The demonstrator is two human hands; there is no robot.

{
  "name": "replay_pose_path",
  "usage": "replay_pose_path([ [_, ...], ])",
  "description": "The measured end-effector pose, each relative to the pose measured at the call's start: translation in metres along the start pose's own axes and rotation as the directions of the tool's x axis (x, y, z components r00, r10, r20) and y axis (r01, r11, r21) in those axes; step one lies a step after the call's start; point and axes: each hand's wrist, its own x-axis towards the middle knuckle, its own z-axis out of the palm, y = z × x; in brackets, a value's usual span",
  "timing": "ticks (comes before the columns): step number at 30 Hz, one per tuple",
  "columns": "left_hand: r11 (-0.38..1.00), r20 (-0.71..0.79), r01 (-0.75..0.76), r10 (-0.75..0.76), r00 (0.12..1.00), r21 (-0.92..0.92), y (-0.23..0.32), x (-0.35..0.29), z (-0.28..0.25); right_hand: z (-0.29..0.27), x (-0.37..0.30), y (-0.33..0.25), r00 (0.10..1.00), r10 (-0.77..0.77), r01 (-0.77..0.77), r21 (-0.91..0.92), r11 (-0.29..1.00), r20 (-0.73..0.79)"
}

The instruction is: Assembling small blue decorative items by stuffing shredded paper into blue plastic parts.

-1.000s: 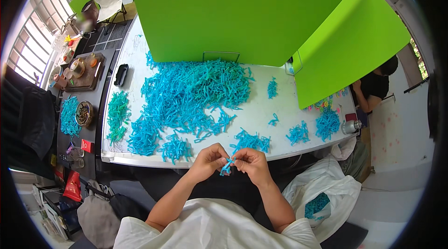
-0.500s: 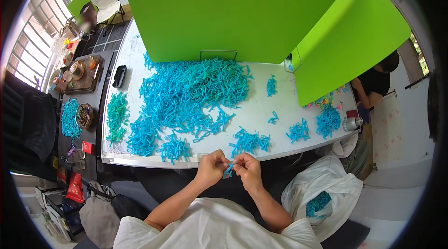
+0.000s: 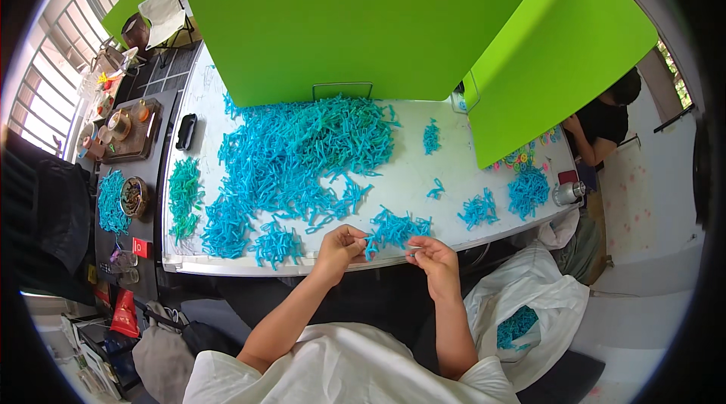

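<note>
At the table's front edge my left hand [image 3: 338, 254] is closed, its thumb and fingers pinching a small blue plastic link [image 3: 370, 248]. My right hand [image 3: 437, 263] is a little apart from it to the right, thumb and forefinger pressed together. A thin pale bit shows at its fingertips, too small to name. Just beyond both hands lies a small heap of similar blue pieces [image 3: 401, 228]. Another small heap [image 3: 277, 243] sits left of my left hand. A large pile of blue and blue-green pieces [image 3: 295, 154] spreads behind them across the white table [image 3: 408, 169].
Tall green panels [image 3: 363, 26] stand along the far side. More small blue heaps [image 3: 528, 192] and a metal canister [image 3: 569, 192] lie at the right. A white sack [image 3: 560, 298] with blue pieces stands below. Beyond the right panel sits another person [image 3: 605, 128].
My hands have parted and moved forward to the table edge. The right hand has come away to the right; the blue link stays in the left. The view has shifted slightly.
</note>
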Motion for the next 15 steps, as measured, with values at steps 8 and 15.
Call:
replay_pose_path([
  [8,0.996,0.036,0.076,-0.074,0.997,-0.049,0.006,0.013,0.009,-0.008,-0.010,0.012,0.988,0.070,-0.047,0.161,0.986,-0.139],
  [15,0.580,0.007,-0.319,0.476,0.880,0.750,0.015,0.018,0.030,-0.011,-0.008,0.015,0.986,0.084,-0.043,0.263,0.964,-0.147],
])
